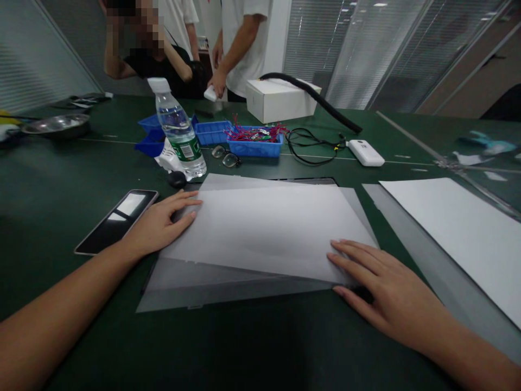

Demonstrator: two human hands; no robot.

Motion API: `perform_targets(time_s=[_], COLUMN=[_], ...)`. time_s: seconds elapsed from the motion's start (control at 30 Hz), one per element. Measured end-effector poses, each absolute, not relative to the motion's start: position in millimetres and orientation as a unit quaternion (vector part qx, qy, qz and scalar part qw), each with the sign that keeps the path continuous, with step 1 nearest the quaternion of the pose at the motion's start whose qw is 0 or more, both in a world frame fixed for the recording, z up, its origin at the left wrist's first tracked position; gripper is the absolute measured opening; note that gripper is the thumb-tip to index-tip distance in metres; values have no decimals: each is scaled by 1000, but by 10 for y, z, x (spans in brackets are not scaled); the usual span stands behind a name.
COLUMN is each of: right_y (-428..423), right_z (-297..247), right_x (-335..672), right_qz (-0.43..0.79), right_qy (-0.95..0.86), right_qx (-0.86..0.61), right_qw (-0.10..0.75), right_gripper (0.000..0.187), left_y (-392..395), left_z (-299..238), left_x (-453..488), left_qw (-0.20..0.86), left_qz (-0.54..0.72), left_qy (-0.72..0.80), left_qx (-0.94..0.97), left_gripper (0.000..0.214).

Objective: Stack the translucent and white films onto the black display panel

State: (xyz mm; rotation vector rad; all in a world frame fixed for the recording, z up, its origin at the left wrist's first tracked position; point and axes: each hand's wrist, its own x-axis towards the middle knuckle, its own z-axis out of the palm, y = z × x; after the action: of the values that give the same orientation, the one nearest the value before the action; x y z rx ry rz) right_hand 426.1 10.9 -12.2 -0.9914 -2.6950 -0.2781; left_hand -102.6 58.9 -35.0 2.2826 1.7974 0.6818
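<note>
A white translucent sheet [264, 228] lies on top of other thin sheets, slightly askew to them, on the green table. Beneath it, a lower translucent sheet [183, 296] sticks out toward me. A dark flat edge [309, 181] shows behind the stack; what it belongs to is mostly covered. My left hand [166, 220] rests with fingers apart on the stack's left edge, holding nothing. At the right front corner, my right hand [374, 277] touches the top sheet with spread fingers and the thumb at the near edge.
A phone [118, 221] lies left of my left hand. Behind the sheets stand a water bottle [181, 133], glasses [226, 156], a blue tray of red wires [255, 144] and a white box [280, 100]. More sheets [459, 228] lie at right. Other people are across the table.
</note>
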Motion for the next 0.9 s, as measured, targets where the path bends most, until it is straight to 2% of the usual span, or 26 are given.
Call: perform_targets(time_s=[0.43, 0.73, 0.9], right_y=[151, 196, 237], right_z=[-100, 8, 24], right_x=[4254, 4294, 4284], right_qz=[-67, -23, -24], right_qy=[-950, -957, -952], right_qx=[-278, -237, -237], right_qw=[125, 167, 192], right_gripper=[48, 45, 38], left_y=[586, 587, 582], left_z=[-304, -317, -301], left_x=[-1021, -1016, -1020], left_qw=[122, 120, 130], left_qz=[251, 258, 263], left_qy=[608, 611, 608], left_qx=[744, 738, 738], left_gripper=[75, 76, 77])
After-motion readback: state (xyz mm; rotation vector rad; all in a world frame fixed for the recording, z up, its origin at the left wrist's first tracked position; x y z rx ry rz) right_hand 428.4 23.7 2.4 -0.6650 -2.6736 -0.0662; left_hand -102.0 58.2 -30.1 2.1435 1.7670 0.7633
